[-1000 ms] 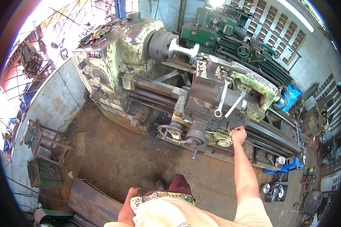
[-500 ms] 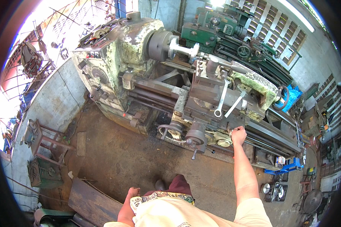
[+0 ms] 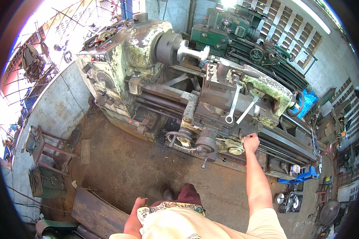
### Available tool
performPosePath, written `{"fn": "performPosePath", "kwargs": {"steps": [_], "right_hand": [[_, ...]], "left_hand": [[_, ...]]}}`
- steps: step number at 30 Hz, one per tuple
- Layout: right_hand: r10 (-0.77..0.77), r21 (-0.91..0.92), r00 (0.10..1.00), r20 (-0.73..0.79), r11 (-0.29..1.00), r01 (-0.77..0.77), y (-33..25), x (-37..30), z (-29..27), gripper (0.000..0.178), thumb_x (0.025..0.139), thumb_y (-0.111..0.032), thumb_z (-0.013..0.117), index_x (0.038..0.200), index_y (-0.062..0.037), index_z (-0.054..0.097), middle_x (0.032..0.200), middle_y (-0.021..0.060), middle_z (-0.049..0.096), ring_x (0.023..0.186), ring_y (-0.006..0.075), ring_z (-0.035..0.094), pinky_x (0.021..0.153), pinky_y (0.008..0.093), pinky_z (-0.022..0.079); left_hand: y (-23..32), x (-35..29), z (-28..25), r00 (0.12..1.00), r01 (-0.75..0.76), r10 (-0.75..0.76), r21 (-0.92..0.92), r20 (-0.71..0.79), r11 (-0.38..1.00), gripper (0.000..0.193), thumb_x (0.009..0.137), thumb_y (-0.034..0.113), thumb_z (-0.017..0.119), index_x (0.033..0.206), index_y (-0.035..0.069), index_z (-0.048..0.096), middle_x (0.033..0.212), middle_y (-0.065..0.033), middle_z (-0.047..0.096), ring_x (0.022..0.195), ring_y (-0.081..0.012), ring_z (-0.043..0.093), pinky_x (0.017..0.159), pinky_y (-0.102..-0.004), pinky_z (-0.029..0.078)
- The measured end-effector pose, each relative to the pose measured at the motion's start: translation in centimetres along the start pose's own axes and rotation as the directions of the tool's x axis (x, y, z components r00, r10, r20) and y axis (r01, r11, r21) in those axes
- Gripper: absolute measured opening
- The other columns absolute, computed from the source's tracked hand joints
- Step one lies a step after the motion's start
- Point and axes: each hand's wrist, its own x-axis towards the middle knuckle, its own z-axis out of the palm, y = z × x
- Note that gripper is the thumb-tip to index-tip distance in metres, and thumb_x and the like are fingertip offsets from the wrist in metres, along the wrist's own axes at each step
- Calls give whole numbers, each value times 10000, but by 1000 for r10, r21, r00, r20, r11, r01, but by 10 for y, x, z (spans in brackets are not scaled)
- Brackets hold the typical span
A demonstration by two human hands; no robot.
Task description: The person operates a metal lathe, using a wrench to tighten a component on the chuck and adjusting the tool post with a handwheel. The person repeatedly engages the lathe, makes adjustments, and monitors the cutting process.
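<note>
A worn lathe with chipped pale-green paint stands in front of me. My right arm reaches to its carriage, where my right hand is closed around a small part at the front edge; the fingers cover what it is. A ring spanner and a pale metal handle rest just beyond that hand. Left of it are a dark cross-slide dial with a crank and a handwheel. A pale flanged workpiece sits in the chuck. My left hand hangs low by my side, fingers curled in.
A green lathe stands behind, by the wall. At left are a wooden frame stand and a dark green box. A plank bench lies near my left side. A blue stand and a black tray are at right.
The chuck jaws and workpiece look slightly different in angle. My hands and arms stay in the same places.
</note>
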Motion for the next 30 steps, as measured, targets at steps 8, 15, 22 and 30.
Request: {"fn": "performPosePath", "kwargs": {"steps": [8,15,22,30], "right_hand": [[24,6,999,24,1000,-24,-1,0,-2,133,799,-134,587,824,-27,661,813,224,675,814,411,654,738,479,505],[19,-1,1000,0,1000,-19,-2,-1,-2,135,800,-132,584,823,-23,661,823,236,673,817,413,656,737,480,508],[5,8,1000,-8,1000,-5,0,0,0,137,795,-127,584,818,-18,662,814,239,670,808,416,656,732,480,507],[5,8,999,-46,1000,-4,0,0,2,124,796,-113,583,784,-10,651,790,236,663,796,412,657,719,465,508]], "left_hand": [[9,-10,2,997,71,-71,-25,6,997,228,889,169,665,931,-54,650,727,-95,621,574,-187,562,505,-342,458],[13,-15,3,1000,20,-20,-10,8,1000,200,874,153,665,894,-45,647,722,-92,616,564,-181,543,509,-347,447],[4,-2,1,1000,19,-19,19,6,1000,208,872,173,673,896,-30,638,765,-89,644,643,-188,589,566,-343,477],[10,-10,1,999,46,-46,-44,-5,998,184,884,138,660,884,-40,611,734,-94,612,564,-181,557,495,-353,439]]}}
